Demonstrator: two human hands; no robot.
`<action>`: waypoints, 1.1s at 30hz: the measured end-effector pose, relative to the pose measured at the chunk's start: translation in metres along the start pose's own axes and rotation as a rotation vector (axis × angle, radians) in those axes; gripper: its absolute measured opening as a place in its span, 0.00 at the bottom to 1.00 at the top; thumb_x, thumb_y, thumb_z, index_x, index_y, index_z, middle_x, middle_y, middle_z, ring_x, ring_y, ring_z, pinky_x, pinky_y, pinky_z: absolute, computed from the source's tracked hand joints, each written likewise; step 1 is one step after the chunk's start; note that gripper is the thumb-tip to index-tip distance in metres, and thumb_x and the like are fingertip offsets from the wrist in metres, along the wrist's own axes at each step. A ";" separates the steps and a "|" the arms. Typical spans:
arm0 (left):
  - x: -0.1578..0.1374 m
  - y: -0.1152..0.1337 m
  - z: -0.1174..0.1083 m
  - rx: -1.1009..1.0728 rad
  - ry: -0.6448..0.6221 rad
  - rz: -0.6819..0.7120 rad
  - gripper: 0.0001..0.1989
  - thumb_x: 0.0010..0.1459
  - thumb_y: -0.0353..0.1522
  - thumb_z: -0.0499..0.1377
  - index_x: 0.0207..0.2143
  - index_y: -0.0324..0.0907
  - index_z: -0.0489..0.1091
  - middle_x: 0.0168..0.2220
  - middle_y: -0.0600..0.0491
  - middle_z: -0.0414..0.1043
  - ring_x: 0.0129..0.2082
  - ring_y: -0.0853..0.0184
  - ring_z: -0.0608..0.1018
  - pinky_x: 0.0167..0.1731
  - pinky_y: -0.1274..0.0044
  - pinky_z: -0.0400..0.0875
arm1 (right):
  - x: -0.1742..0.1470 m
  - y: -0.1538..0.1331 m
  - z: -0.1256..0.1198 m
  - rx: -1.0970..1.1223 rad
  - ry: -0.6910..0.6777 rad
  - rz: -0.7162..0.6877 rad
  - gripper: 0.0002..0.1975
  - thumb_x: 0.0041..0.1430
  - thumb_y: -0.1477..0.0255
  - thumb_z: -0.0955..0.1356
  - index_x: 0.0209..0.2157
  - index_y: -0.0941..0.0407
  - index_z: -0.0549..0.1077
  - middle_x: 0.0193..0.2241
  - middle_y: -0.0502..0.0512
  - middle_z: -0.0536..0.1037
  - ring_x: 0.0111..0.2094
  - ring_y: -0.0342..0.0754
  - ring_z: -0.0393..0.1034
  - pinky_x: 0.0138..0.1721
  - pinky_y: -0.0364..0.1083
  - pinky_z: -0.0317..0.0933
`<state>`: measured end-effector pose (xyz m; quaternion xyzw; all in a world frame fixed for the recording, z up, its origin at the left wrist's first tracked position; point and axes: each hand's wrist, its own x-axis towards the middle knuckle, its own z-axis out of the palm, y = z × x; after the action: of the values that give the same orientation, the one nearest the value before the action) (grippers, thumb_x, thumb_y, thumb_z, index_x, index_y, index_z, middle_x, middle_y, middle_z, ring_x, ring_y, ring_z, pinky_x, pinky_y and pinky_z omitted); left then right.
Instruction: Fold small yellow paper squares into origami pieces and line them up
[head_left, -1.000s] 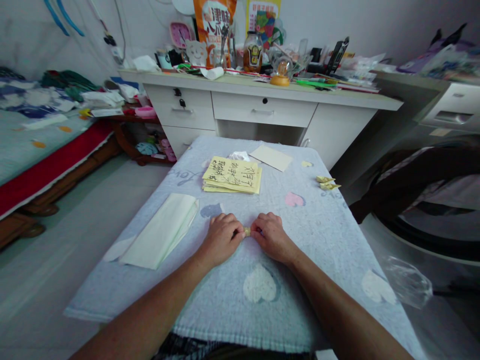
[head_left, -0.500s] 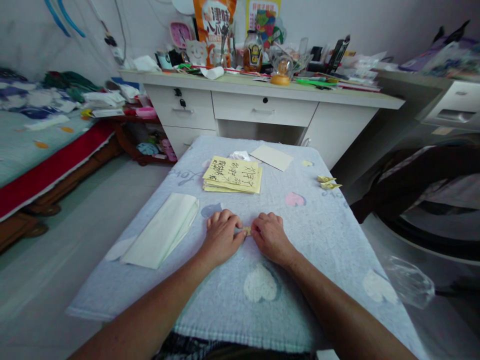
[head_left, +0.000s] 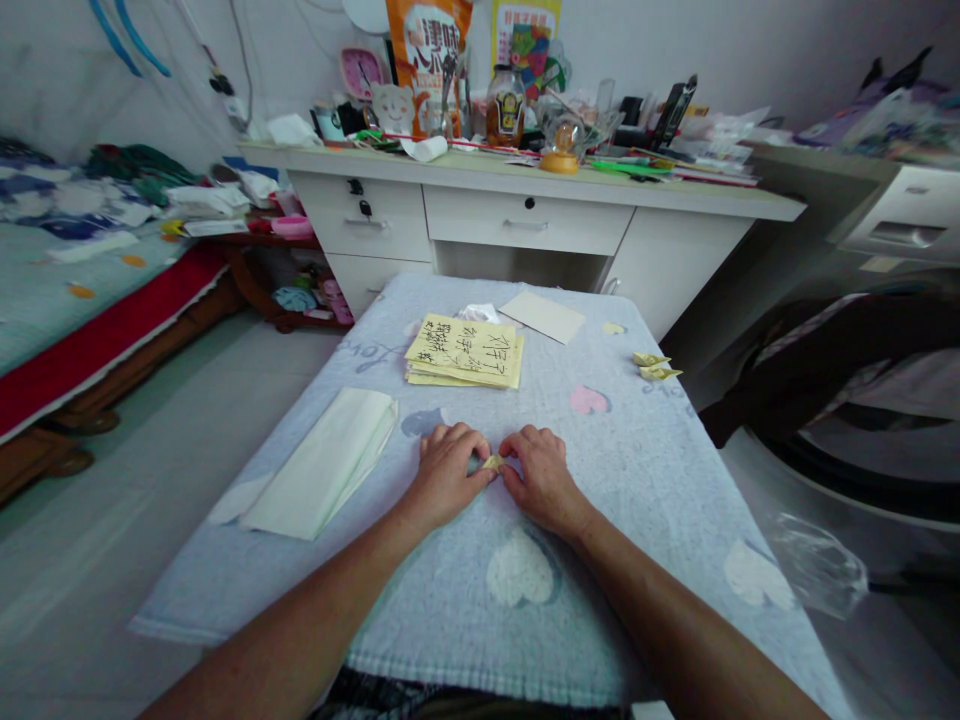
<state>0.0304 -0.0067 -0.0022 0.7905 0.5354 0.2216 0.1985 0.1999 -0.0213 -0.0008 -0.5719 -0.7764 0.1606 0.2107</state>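
Observation:
A small folded piece of yellow paper [head_left: 493, 462] lies between my two hands, just above the blue cloth. My left hand [head_left: 452, 465] pinches its left side between thumb and fingers. On the other side, my right hand [head_left: 538, 470] has thumb and forefinger closed on the right end. Beyond the hands sits a stack of yellow paper sheets [head_left: 463, 352] with black handwriting on top. Two folded yellow paper pieces [head_left: 657, 367] rest at the right edge of the table. The fingertips partly hide the small paper.
The table wears a blue cloth [head_left: 630, 560] with heart patterns. A folded pale cloth or paper [head_left: 326, 465] lies at left; a cream card [head_left: 543, 316] and crumpled white tissue [head_left: 478, 313] are behind the stack. A cluttered white desk [head_left: 525, 222] stands beyond, a washing machine [head_left: 900, 215] at right.
The small yellow paper has turned slightly and shows more of a pointed shape. My right thumb has come forward into view beside it; both hands stay in about the same place.

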 end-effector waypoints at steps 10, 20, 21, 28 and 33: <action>0.000 0.003 -0.001 -0.164 -0.039 0.147 0.05 0.54 0.28 0.59 0.28 0.42 0.65 0.29 0.56 0.69 0.34 0.65 0.69 0.37 0.74 0.60 | -0.001 0.003 -0.002 0.078 0.000 -0.080 0.05 0.52 0.78 0.68 0.32 0.55 0.71 0.33 0.53 0.69 0.39 0.50 0.58 0.42 0.48 0.49; 0.003 0.003 -0.007 -0.522 -0.036 -0.009 0.06 0.56 0.33 0.58 0.32 0.40 0.72 0.28 0.56 0.70 0.29 0.70 0.71 0.32 0.79 0.64 | -0.003 0.004 -0.010 0.220 0.039 -0.120 0.07 0.57 0.72 0.68 0.40 0.55 0.70 0.36 0.54 0.71 0.40 0.50 0.60 0.43 0.49 0.52; 0.003 0.003 -0.008 -0.558 -0.036 -0.026 0.05 0.56 0.33 0.58 0.31 0.40 0.71 0.27 0.57 0.69 0.28 0.70 0.70 0.31 0.79 0.63 | -0.003 0.004 -0.010 0.222 0.025 -0.125 0.07 0.58 0.71 0.68 0.39 0.55 0.70 0.35 0.54 0.71 0.40 0.50 0.60 0.43 0.49 0.52; 0.004 0.002 -0.008 -0.722 -0.075 -0.068 0.06 0.56 0.33 0.57 0.31 0.39 0.67 0.26 0.58 0.64 0.26 0.73 0.66 0.28 0.81 0.61 | 0.000 0.005 -0.012 0.305 -0.044 -0.129 0.10 0.65 0.67 0.63 0.32 0.55 0.72 0.30 0.52 0.72 0.37 0.48 0.63 0.43 0.49 0.51; 0.004 0.002 -0.006 -0.759 -0.080 -0.071 0.06 0.56 0.33 0.58 0.30 0.39 0.66 0.25 0.58 0.63 0.26 0.73 0.66 0.28 0.81 0.60 | 0.001 0.006 -0.011 0.360 -0.043 -0.131 0.13 0.66 0.65 0.62 0.30 0.55 0.73 0.28 0.51 0.72 0.36 0.47 0.62 0.42 0.48 0.52</action>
<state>0.0300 -0.0035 0.0045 0.6500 0.4340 0.3659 0.5053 0.2108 -0.0187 0.0059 -0.4698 -0.7749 0.2948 0.3030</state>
